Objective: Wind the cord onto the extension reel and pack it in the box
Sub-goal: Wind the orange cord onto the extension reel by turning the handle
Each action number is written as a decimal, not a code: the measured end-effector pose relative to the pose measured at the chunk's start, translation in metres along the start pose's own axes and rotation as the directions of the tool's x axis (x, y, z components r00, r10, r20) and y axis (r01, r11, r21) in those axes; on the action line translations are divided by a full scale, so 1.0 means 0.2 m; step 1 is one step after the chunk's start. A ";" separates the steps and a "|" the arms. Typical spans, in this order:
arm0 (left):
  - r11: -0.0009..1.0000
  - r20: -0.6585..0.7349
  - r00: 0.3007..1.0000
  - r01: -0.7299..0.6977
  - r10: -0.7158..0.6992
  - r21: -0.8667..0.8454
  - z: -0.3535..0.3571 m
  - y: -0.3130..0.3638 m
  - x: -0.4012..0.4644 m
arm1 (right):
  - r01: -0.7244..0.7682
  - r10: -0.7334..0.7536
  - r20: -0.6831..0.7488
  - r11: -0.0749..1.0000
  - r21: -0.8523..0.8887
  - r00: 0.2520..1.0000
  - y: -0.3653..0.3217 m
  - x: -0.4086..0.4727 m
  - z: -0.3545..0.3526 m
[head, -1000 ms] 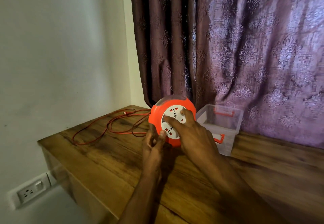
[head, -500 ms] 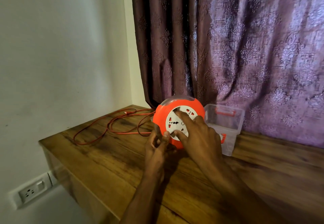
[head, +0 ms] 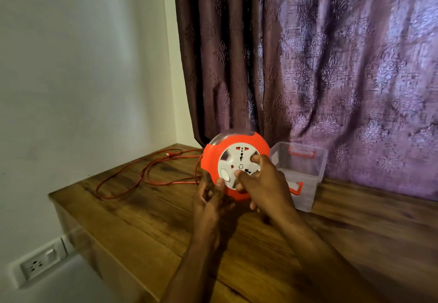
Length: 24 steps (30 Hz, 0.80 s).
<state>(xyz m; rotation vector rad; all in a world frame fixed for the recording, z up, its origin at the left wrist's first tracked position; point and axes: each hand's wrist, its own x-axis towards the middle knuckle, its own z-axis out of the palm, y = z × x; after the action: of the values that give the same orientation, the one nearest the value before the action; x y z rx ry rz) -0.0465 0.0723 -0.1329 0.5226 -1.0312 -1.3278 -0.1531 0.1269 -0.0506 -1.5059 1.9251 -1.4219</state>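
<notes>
Hands [head: 208,198] [head: 265,184] grip reel [head: 213,158] — cord [head: 142,177] loose.

Left hand [head: 208,198] grips from below with thumb up; right hand [head: 263,184] presses with curled fingers

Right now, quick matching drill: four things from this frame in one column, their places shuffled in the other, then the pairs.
Things:
1. reel
2. cord
3. box
4. wall socket

Places:
A. low on the wall, left of the table
B. held upright in both hands
C. loose loops on the table's left part
D. by the curtain, right of the reel

Pairs: 1-B, 2-C, 3-D, 4-A
</notes>
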 end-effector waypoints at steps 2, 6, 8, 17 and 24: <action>1.000 0.004 1.000 0.008 -0.008 -0.006 0.00 0.00 0.00 | 0.102 -0.121 -0.079 0.971 -0.215 0.989 0.01 0.00 -0.02; 1.000 0.007 1.000 0.011 -0.011 -0.016 0.01 0.02 0.00 | 0.328 -0.391 -0.024 0.802 -0.500 0.920 -0.01 -0.05 -0.03; 0.998 0.031 0.999 0.026 -0.024 -0.051 0.01 0.02 -0.01 | 0.378 -0.404 0.088 0.726 -0.574 0.910 -0.01 -0.05 -0.02; 0.996 0.023 0.998 0.054 -0.052 -0.071 0.01 0.01 -0.02 | 0.356 -0.396 0.089 0.678 -0.643 0.914 0.03 -0.05 0.00; 0.993 0.027 0.997 0.073 -0.071 -0.097 0.01 -0.02 0.00 | 0.266 -0.296 -0.014 0.878 -0.397 0.955 0.04 -0.02 0.01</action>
<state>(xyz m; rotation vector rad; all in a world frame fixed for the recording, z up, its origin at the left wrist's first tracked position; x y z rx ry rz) -0.0506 0.0725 -0.1359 0.4756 -0.9687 -1.4436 -0.1541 0.1297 -0.0597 -2.0122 2.2071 -1.2628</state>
